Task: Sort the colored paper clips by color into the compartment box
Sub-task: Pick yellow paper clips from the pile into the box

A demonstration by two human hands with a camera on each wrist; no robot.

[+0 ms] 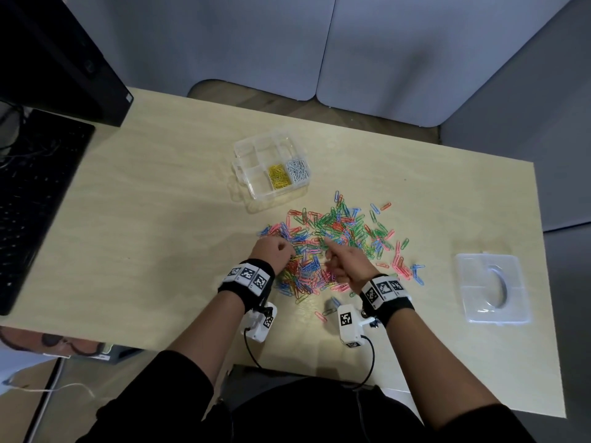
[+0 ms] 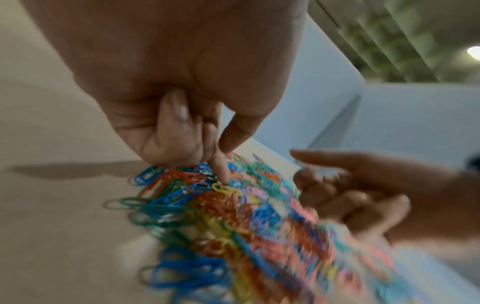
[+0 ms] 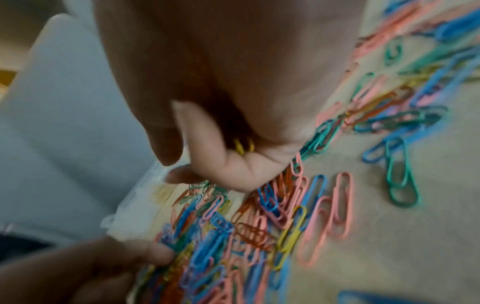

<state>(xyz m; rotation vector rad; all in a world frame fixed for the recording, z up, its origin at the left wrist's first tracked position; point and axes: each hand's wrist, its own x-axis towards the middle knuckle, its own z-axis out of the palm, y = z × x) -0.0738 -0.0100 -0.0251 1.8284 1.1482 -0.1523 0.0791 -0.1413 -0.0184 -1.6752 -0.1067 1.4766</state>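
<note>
Clips (image 1: 335, 247) lie heaped on the counter (image 1: 160, 219) near the box (image 1: 252, 187). Left hand (image 1: 271, 251), fingers curled, touches a yellow clip (image 2: 224, 188) with one fingertip. Right hand (image 1: 348, 263) points its forefinger, other fingers curled on yellow clips (image 3: 244, 146).

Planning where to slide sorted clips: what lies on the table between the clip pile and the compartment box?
Bare tabletop separates the compartment box from the clip pile, per the head view.

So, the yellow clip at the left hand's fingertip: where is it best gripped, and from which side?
The yellow clip lies flat on top of the pile, so come from straight above. Pinch the rounded end that shows beside the left hand's fingertip, thumb and forefinger on its two long wires; the far end looks tangled among orange clips.
</note>
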